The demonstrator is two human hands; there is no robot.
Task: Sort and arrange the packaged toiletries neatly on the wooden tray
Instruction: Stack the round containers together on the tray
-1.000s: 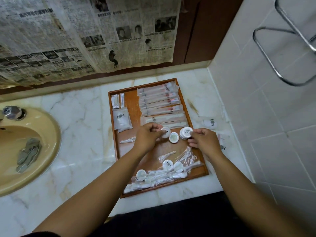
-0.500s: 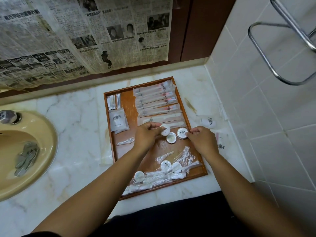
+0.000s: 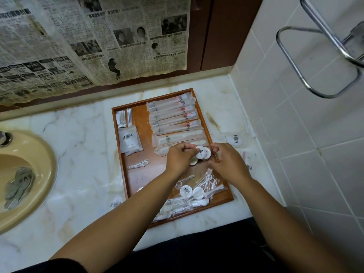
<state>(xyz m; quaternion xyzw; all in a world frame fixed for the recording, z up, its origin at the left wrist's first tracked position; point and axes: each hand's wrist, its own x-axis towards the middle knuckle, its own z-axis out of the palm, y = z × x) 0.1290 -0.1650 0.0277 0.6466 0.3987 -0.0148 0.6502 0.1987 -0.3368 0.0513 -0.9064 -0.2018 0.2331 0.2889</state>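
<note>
Room: we look down on a pale veined marble bench (image 3: 78,144), with a beige basin (image 3: 39,174) at the left, yellowed newspaper sheets (image 3: 88,46) on the far wall and white tiles (image 3: 315,154) at the right.
Tray: the brown wooden tray (image 3: 141,123) lies on the bench with its long axis running near to far. Long clear sachets (image 3: 171,117) sit in a tidy row across its far right part. A loose heap of clear-wrapped picks and discs (image 3: 197,194) lies at its near end.
Thing in hand: three small round white wrapped discs (image 3: 201,152) cluster mid-tray, close to the right rim and just near of the sachet row. Being round, they have no long axis to line up.
Left grip: our left hand (image 3: 180,158) sits just left of the discs, knuckles up, and pinches the topmost disc at its left edge between thumb and fingertips.
Right grip: our right hand (image 3: 229,164) hovers over the tray's right rim, fingers curled narrow just right of the discs. We cannot tell whether it touches one or holds anything.
Key relation: the discs lie between the two grips, touching the left and just beside the right, so we judge either hand could nudge them into line.
Stray: a white printed packet (image 3: 234,139) lies off the tray on the bench, nearer the right hand.
</note>
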